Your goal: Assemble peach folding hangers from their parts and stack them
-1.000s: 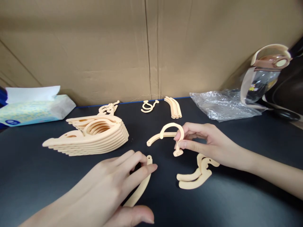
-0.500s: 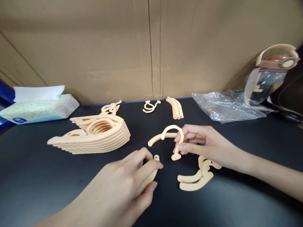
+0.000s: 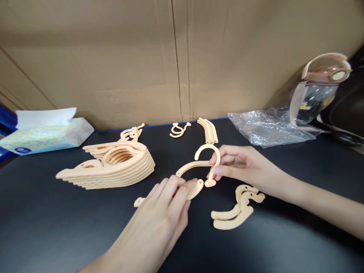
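peach-coloured curved plastic hook piece (image 3: 207, 146) sits mid-way across the black table top (image 3: 42, 227), pinched between thumb and fingertips of the right hand (image 3: 244, 167). left hand (image 3: 159, 220) clamps a flat peach plastic strip (image 3: 197, 188) under closed fingers, strip tip just beside the hook foot. stacked peach hanger bodies (image 3: 113, 167) lie left.

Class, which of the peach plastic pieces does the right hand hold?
The hook piece, pinched in the right hand: its arch stands upright, unlike the flat strip in the left hand.

A tissue pack (image 3: 42, 132) lies left of stacked hanger pieces (image 3: 113, 167); plastic bag (image 3: 267, 127) right.
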Motion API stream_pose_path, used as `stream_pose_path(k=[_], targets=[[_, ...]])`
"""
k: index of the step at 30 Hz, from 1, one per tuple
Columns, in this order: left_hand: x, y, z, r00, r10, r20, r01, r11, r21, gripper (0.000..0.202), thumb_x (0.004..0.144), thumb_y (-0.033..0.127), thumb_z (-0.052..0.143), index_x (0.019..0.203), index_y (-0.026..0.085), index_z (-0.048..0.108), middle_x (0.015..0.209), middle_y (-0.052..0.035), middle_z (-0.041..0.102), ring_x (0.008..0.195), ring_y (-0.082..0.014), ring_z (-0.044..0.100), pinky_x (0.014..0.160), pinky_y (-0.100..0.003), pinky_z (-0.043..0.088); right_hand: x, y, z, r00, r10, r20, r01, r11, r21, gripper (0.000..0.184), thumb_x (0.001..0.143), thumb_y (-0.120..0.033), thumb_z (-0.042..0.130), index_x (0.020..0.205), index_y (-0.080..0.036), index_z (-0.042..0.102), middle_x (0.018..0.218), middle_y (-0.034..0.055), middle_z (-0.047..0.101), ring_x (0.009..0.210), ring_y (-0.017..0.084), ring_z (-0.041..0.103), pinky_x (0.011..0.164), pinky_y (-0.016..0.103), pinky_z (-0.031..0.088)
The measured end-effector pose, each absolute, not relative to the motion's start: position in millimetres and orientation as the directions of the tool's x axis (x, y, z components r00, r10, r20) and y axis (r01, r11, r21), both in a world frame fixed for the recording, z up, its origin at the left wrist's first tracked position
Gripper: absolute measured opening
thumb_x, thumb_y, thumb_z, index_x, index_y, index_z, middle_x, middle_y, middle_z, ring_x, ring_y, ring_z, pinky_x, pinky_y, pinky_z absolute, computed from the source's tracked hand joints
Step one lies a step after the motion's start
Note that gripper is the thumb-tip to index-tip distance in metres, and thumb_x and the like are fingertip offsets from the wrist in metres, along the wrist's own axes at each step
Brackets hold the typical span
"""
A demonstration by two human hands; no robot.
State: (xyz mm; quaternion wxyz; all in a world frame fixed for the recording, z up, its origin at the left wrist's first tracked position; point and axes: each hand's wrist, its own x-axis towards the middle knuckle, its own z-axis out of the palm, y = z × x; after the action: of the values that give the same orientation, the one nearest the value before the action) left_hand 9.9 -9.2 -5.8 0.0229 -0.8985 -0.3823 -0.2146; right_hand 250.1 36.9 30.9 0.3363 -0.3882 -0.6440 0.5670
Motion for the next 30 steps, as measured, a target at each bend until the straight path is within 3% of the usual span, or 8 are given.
stream_pose_path(k=[9, 16, 21, 26, 30], targets=[[8, -12, 3, 0.625, 0.688, 0.371, 0.638, -0.723, 0.265, 0.037, 0.102, 0.014, 0.034, 0.136, 0.024, 0.045, 0.107, -0.001, 0.057, 0.075, -0.011, 0.067, 0.06, -0.021, 0.05, 249, 36, 35, -0.454, 0.89, -0.031, 0.093, 0.012, -0.996, 0.029, 0.081, -0.041, 0.079, 0.09, -0.019, 0.062, 0.079, 0.0016, 0.075, 0.076, 0.015, 0.071, 0.078, 0.031, 0.057], [7, -13, 3, 0.627, 0.688, 0.365, 0.624, -0.725, 0.294, 0.039, 0.102, 0.013, 0.036, 0.138, 0.026, 0.044, 0.109, -0.0012, 0.059, 0.078, -0.0119, 0.068, 0.072, -0.023, 0.054, 250, 37, 34, -0.464, 0.884, -0.056, 0.081, -0.02, -0.996, 0.031, 0.08, -0.041, 0.08, 0.092, -0.019, 0.061, 0.076, 0.0009, 0.075, 0.075, 0.015, 0.071, 0.077, 0.032, 0.057], [7, -13, 8, 0.604, 0.713, 0.356, 0.628, -0.7, 0.339, 0.037, 0.102, 0.016, 0.039, 0.135, 0.029, 0.048, 0.112, -0.0017, 0.06, 0.079, -0.0122, 0.069, 0.071, -0.021, 0.055, 249, 36, 36, -0.461, 0.885, -0.065, 0.067, -0.039, -0.997, 0.032, 0.08, -0.042, 0.08, 0.092, -0.019, 0.061, 0.078, 0.0016, 0.076, 0.074, 0.014, 0.071, 0.078, 0.032, 0.057], [6, -12, 6, 0.555, 0.705, 0.442, 0.635, -0.702, 0.323, 0.029, 0.104, 0.018, 0.041, 0.13, 0.027, 0.05, 0.11, -0.0014, 0.067, 0.098, -0.0162, 0.067, 0.084, -0.025, 0.055, 249, 35, 35, -0.439, 0.895, -0.085, 0.048, -0.071, -0.996, 0.031, 0.081, -0.039, 0.08, 0.097, -0.019, 0.062, 0.08, 0.0013, 0.077, 0.074, 0.014, 0.071, 0.08, 0.031, 0.055], [5, -11, 3, 0.542, 0.71, 0.449, 0.627, -0.697, 0.347, 0.03, 0.105, 0.019, 0.041, 0.132, 0.027, 0.05, 0.102, -0.0003, 0.067, 0.088, -0.0155, 0.066, 0.078, -0.025, 0.055, 250, 35, 33, -0.451, 0.888, -0.094, -0.003, -0.107, -0.994, 0.03, 0.08, -0.031, 0.081, 0.1, -0.019, 0.061, 0.079, 0.0, 0.078, 0.073, 0.011, 0.07, 0.079, 0.027, 0.054]])
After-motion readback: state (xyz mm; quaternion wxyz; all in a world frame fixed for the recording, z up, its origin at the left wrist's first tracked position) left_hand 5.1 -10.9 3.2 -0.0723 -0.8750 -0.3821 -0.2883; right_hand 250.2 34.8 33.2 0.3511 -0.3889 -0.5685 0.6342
